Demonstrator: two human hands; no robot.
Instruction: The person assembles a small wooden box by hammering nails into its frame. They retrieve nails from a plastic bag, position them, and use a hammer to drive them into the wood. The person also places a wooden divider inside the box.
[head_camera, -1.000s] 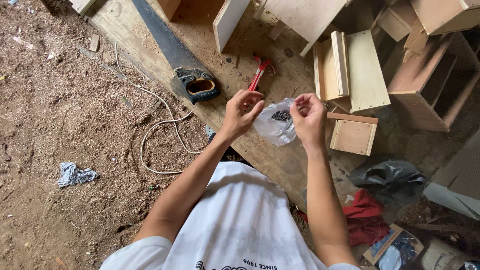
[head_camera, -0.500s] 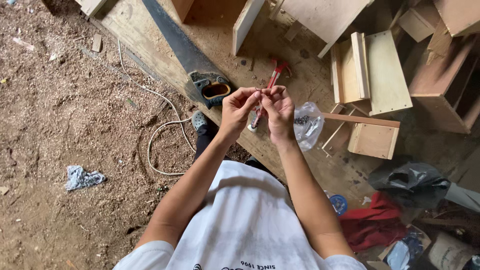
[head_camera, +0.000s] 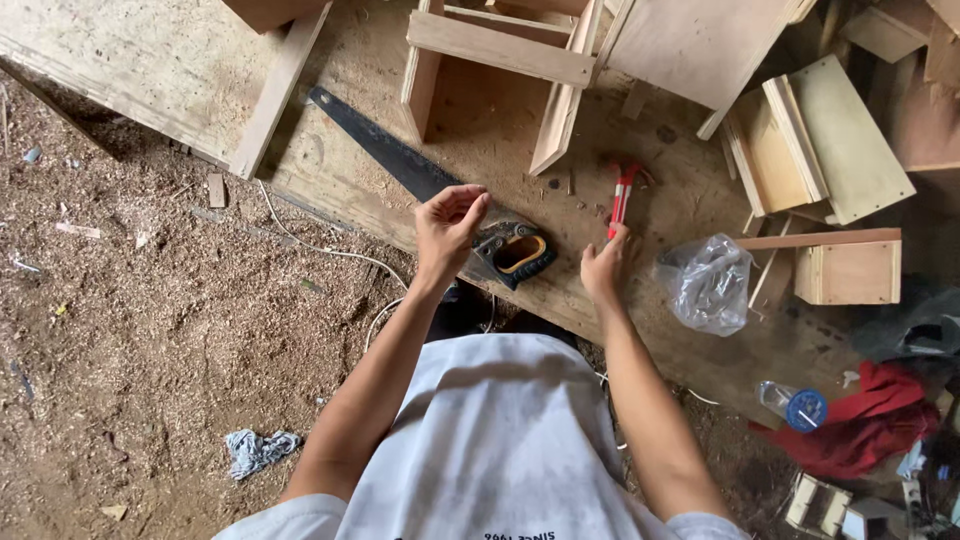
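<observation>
Head view: left hand (head_camera: 450, 228) raised just above the handsaw (head_camera: 440, 195) near its black-and-orange handle, fingers loosely curled, whether they pinch anything I cannot tell. Right hand (head_camera: 606, 268) rests on the wooden surface (head_camera: 640, 330), fingers curled, just below the red-handled tool (head_camera: 622, 195). Clear plastic bag (head_camera: 708, 283) lies just right of it; hands apart.

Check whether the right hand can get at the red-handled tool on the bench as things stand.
Probably yes. The right hand lies on the bench right below the red-handled tool, fingertips almost at its handle, nothing between them. The clear plastic bag sits off to the side.
</observation>
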